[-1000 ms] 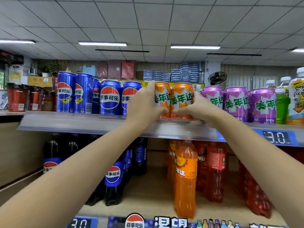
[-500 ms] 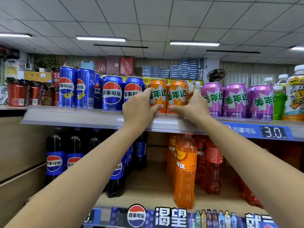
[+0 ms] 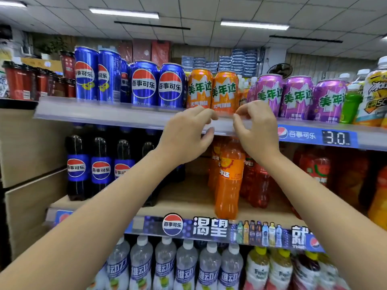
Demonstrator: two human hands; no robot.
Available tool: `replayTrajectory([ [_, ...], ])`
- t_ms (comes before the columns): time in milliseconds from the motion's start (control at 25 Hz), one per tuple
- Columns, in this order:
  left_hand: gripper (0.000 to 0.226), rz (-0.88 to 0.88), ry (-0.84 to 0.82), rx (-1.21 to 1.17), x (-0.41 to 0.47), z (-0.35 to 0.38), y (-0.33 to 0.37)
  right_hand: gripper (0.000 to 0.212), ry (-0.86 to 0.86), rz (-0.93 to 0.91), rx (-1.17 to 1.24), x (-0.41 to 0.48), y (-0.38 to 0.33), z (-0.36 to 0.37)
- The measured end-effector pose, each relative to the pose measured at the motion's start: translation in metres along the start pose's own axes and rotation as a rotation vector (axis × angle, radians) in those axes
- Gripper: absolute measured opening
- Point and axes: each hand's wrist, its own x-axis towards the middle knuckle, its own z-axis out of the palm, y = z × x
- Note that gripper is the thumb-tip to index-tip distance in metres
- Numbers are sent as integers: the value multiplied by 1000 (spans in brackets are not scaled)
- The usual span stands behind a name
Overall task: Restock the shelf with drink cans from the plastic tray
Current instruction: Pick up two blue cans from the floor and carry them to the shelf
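Upright on the top shelf, two orange cans stood touching each other at the front edge, between blue cans and purple cans. Likely heavy if full, rigid but smooth and slick, such cans would best be gripped around the middle of the wall. Just below them, the left hand and right hand hung loosely curled and empty, fingers gripping nothing. The plastic tray was not in view. Orange bottles stood on the shelf beneath.
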Motion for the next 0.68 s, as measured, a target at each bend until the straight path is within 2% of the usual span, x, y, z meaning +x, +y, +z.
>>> replayTrajectory([
  [80,22,30,-50,-28,-29,-4,14,9,-122,5,20,-35,-9,-16],
  [160,22,33,-107,-78,-70,-4,30,10,-295,44,-58,-85,-18,-33],
  [280,20,17,-260,-184,-150,9,52,17,-554,187,-181,-182,-32,-58],
  [360,21,-52,-422,-311,-213,23,69,21,-686,377,-218,-257,-47,-75],
  [480,22,-131,-759,-482,-312,42,105,21,-818,733,-291,-370,-71,-99],
  [680,20,-157,-1307,-678,-485,45,180,17,-923,1407,-452,-549,-146,-166],
])
